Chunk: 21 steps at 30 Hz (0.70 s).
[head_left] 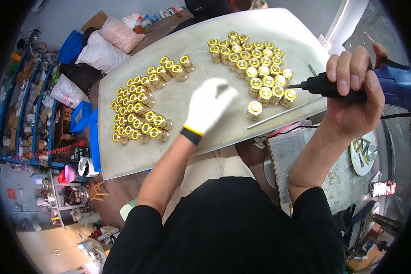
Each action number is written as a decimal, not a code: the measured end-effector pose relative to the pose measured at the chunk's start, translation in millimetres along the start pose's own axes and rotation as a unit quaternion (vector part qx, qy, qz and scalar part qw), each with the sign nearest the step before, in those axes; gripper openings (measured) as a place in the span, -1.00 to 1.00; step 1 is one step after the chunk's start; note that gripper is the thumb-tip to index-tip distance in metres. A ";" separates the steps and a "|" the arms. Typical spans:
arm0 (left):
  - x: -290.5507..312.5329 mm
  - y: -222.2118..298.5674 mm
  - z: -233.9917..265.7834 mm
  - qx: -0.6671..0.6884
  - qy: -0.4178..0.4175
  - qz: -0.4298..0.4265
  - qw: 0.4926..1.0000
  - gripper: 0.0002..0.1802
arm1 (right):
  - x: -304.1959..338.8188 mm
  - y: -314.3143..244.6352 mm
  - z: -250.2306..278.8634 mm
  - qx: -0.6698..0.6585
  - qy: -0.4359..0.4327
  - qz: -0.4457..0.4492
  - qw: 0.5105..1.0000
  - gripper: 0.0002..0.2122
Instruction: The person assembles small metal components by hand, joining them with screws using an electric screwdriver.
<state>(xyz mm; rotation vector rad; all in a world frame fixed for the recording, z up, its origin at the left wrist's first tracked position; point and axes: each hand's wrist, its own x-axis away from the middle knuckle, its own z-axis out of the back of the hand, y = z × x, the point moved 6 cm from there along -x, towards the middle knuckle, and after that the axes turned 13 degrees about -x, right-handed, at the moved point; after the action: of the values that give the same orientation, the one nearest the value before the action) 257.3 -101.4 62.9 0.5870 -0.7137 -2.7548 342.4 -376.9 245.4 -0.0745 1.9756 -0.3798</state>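
Observation:
My right hand (355, 98) is bare and wrapped round a blue and black power screwdriver (398, 86). Its thin bit points left, just beside the right-hand cluster of brass cylinders (255, 109). In a white knit glove, my left hand (208, 108) hovers over the middle of the pale table, between the two clusters. Its fingers are curled together; whatever they may hold is hidden. The left cluster of brass cylinders (137, 108) shows yellow ring-shaped tops with dark centres. Several cylinders in the right cluster have pale, shiny centres instead.
The pale table (178, 148) has rounded edges. A thin metal rod (276, 116) lies near its front right edge. Lower right, a worn side bench (335, 182) holds a white plate (357, 169) with metal pieces. Sacks (102, 52) and blue bins (81, 116) stand left.

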 end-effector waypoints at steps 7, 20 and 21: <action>24.6 56.8 -60.6 -0.007 -0.090 -0.035 0.995 -0.37 | 2.3 -12.4 -2.3 0.003 0.003 -0.008 1.000 -0.54; -23.2 73.3 -57.1 -0.069 -0.160 -0.049 0.983 -0.03 | 2.8 -10.8 -2.0 0.031 -0.003 -0.004 1.000 -0.52; -26.5 73.9 -58.4 -0.081 -0.168 -0.043 0.981 -0.02 | 2.9 -10.8 -0.4 0.023 0.001 -0.010 1.000 -0.52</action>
<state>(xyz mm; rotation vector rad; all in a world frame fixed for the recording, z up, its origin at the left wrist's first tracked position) 315.4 -180.1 62.1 0.1196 -0.5297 -2.9927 339.5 -387.6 246.2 -0.0647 1.9687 -0.4381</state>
